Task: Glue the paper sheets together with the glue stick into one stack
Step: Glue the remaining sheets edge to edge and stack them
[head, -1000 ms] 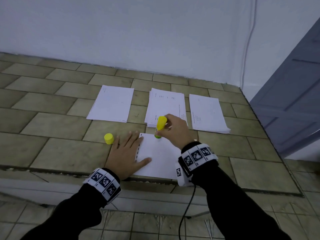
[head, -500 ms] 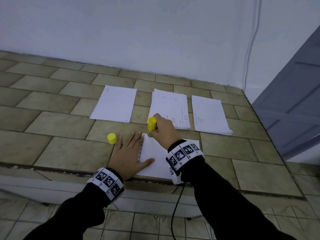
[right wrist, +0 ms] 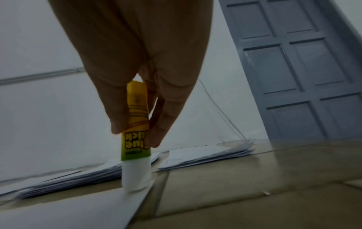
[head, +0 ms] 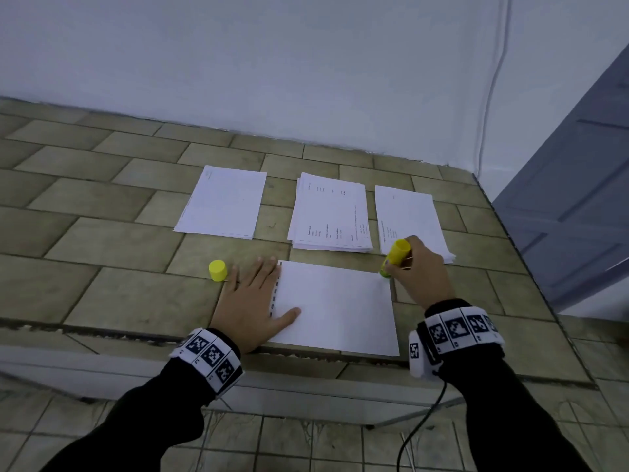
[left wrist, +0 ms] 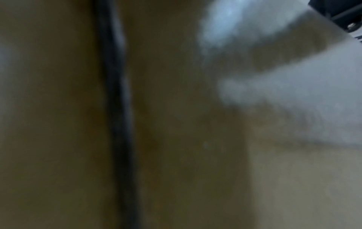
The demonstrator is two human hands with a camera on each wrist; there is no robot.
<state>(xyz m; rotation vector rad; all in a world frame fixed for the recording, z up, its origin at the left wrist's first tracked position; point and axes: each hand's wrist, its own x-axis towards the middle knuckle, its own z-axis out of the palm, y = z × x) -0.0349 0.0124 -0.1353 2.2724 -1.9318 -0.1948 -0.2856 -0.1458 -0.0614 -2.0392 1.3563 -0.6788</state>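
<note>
A white sheet [head: 335, 308] lies at the near edge of the tiled counter [head: 119, 240]. My left hand [head: 253, 301] rests flat on the sheet's left edge, fingers straight. My right hand [head: 420, 270] grips a yellow glue stick [head: 394, 257], tip down on the sheet's far right corner. In the right wrist view the glue stick [right wrist: 136, 124] is pinched between fingers [right wrist: 117, 108], and its white glue end presses on the sheet [right wrist: 78, 212]. The yellow cap [head: 218, 270] stands left of my left hand. The left wrist view is blurred.
Three piles of paper lie in a row behind: left [head: 223, 202], middle [head: 330, 216] and right [head: 408, 219]. A grey door [head: 578, 199] stands at the right past the counter's end. A white wall with a thin cable [head: 493, 80] rises behind.
My right hand has carried the glue stick along the sheet's far edge, first leftwards to the left corner, then right to the far right corner. My left hand has stayed put.
</note>
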